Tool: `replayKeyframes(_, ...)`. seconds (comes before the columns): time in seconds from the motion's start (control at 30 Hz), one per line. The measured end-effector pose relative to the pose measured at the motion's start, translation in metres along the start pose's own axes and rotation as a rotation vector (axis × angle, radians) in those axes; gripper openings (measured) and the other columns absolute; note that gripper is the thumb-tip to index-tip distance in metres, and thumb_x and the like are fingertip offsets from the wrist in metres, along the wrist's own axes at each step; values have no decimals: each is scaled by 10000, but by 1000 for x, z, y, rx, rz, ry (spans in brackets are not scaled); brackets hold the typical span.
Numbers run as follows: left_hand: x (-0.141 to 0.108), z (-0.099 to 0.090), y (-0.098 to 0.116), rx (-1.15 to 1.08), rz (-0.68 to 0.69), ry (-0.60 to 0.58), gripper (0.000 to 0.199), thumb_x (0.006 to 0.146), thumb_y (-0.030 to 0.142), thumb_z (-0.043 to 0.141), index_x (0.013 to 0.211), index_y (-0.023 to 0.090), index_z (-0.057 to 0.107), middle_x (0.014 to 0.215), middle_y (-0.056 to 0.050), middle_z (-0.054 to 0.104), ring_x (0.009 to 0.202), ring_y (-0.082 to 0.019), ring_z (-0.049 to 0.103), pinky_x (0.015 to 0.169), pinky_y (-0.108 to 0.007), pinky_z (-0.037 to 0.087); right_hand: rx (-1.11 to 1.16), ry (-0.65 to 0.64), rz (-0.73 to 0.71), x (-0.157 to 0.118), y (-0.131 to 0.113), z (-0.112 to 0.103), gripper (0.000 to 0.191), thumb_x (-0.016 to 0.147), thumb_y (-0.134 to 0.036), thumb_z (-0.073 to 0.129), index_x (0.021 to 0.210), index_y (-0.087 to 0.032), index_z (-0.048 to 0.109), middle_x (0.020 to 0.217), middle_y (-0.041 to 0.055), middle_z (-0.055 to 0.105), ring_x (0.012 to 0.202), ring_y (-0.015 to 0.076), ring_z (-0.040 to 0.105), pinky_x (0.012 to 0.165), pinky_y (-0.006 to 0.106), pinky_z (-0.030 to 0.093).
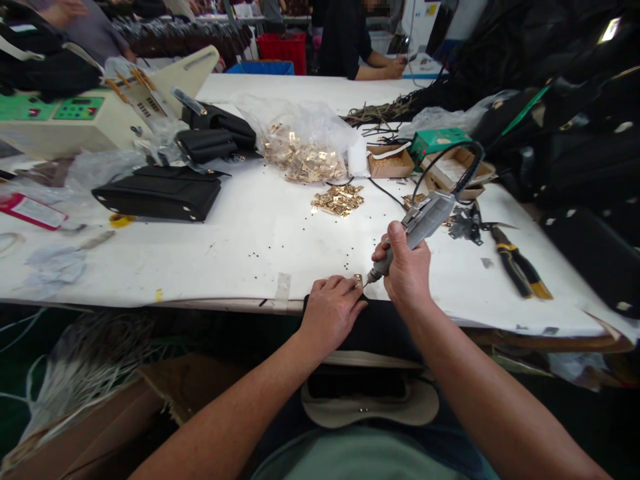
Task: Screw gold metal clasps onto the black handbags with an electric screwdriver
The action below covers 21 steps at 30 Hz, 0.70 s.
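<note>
My right hand [409,263] is wrapped round a grey electric screwdriver [425,220], thumb along its upper side. The tool slants down to the left, and its bit tip meets or nearly meets a small gold metal fitting [359,280]. My left hand [334,308] has its fingers closed at the fitting, pressing it on the edge of a black bag [385,327]. This bag lies at the table's front edge, partly hidden under my hands, with a beige-edged opening below. Whether a screw sits on the bit is too small to tell.
On the white table [240,267] lie a heap of gold fittings [339,200], a plastic bag of fittings [305,150], scattered tiny screws, a small box [390,163], pliers [520,260] and black bags [160,190]. A cable runs from the screwdriver. A co-worker [350,40] is across the table.
</note>
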<state>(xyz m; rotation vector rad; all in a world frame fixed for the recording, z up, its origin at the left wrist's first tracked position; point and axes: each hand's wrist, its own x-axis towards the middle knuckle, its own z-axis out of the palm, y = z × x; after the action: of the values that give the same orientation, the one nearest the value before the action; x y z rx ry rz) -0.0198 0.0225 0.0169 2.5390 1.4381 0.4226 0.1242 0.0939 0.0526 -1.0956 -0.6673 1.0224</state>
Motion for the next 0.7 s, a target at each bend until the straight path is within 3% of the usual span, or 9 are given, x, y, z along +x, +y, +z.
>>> replayKeyframes(0.37, 1, -2, 1, 11, -7, -11, 219, 1007, 355, 584, 1176, 245, 667, 1234, -43, 699, 1148, -249, 575, 900, -444, 438, -109, 17, -33, 12, 18, 14, 478, 741, -616, 798, 823, -208, 562, 542, -68, 564, 319, 77, 422, 283, 212, 323)
replayKeyframes(0.7, 2, -2, 1, -6, -14, -20, 223, 1009, 351, 578, 1186, 244, 660, 1240, -30, 695, 1153, -250, 571, 900, -457, 440, -142, -12, -34, 10, 21, 12, 450, 738, -591, 806, 802, -199, 594, 517, -63, 559, 307, 78, 412, 307, 220, 378)
